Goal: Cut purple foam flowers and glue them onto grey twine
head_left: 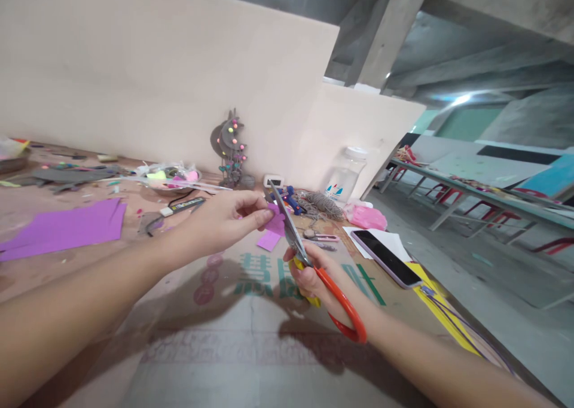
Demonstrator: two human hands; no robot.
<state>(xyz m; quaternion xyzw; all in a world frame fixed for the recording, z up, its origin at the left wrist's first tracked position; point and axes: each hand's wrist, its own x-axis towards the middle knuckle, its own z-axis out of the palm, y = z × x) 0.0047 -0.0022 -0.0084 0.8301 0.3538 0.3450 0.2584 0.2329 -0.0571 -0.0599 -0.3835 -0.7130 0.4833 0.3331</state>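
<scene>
Purple scrap (277,221) — small, flat, bright violet — held above the tabletop (251,348) mid-scene, against the blades of the scissors (291,234). Far left, a shallow bowl (173,180) holds pink and yellow bits; far right, a clear jar (345,177), contents not discernible. Left hand (224,216): fingertips pinched together on the scrap. Right hand (309,276): fingers curled tight around the orange scissor handles.

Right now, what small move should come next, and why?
Probably one short snip: the left hand pinches the paper, and the scissors in the right hand have their blades at its edge, above the table.
</scene>
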